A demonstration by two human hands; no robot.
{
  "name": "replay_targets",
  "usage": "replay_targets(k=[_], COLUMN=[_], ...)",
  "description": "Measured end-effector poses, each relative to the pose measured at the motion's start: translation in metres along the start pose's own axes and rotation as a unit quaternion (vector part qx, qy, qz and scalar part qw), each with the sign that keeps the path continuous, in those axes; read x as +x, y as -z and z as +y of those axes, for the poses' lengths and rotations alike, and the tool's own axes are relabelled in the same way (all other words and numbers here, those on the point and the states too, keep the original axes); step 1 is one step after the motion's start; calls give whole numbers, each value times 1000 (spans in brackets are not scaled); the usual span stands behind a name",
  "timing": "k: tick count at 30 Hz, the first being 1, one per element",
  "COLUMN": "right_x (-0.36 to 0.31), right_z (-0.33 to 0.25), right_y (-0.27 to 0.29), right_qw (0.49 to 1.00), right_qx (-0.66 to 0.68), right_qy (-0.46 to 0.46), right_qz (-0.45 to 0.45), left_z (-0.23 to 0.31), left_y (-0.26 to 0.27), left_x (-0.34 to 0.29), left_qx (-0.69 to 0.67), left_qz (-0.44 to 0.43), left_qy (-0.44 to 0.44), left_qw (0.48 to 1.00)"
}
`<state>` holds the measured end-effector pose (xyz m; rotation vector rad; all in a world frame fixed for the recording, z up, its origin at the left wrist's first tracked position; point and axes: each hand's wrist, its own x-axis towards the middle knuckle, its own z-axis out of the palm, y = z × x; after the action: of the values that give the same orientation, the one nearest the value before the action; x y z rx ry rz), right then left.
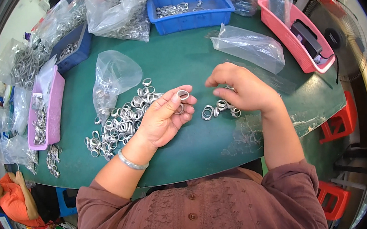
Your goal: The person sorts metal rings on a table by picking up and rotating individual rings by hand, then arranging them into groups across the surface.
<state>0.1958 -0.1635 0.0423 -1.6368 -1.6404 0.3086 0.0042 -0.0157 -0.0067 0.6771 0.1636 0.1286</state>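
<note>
My left hand point(165, 117) is closed on silver-coloured metal rings. One ring point(183, 95) is pinched upright between thumb and fingertips, and another shows lower among the fingers. A large loose pile of similar rings point(121, 123) lies on the green tabletop point(175, 64) beside and beneath that hand. To the right, my right hand point(245, 87) hovers with bent fingers, thumb and forefinger apart. Just below it sits a small group of rings point(222, 105). A bit of metal shows between its thumb and fingers; whether the hand touches it I cannot tell.
A clear plastic bag point(117, 68) with metal pieces lies by the pile; a flat clear bag point(250, 47) lies farther right. Blue tray point(190, 11), pink basket point(307, 60), purple basket point(54, 113) and filled bags point(118, 12) edge the table. Two other people are at left.
</note>
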Motion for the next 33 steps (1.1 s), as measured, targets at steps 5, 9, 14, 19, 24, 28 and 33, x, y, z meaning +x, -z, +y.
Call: replay_targets(k=[5, 9, 14, 19, 24, 28, 33], right_x=[-6, -5, 0, 6, 8, 7, 0], right_z=[-4, 3, 2, -12, -18, -15, -1], right_y=[6, 4, -1, -22, -36, -24, -2], right_qw=[977, 970, 995, 987, 995, 993, 999], right_qx=[-120, -162, -26, 152, 40, 85, 7], right_qy=[-33, -72, -47, -60, 81, 61, 22], right_qz=[-174, -166, -79, -6, 29, 59, -42], left_z=[5, 5, 2, 0, -1, 1, 4], left_y=[-2, 1, -4, -8, -1, 2, 2], left_x=[0, -1, -3, -3, -1, -1, -2], left_qx=[-14, -22, 55, 66, 2, -55, -51], left_qz=[9, 2, 43, 55, 5, -33, -33], left_qy=[8, 16, 30, 49, 30, 25, 29], left_qw=[1000, 1000, 997, 995, 1000, 998, 998])
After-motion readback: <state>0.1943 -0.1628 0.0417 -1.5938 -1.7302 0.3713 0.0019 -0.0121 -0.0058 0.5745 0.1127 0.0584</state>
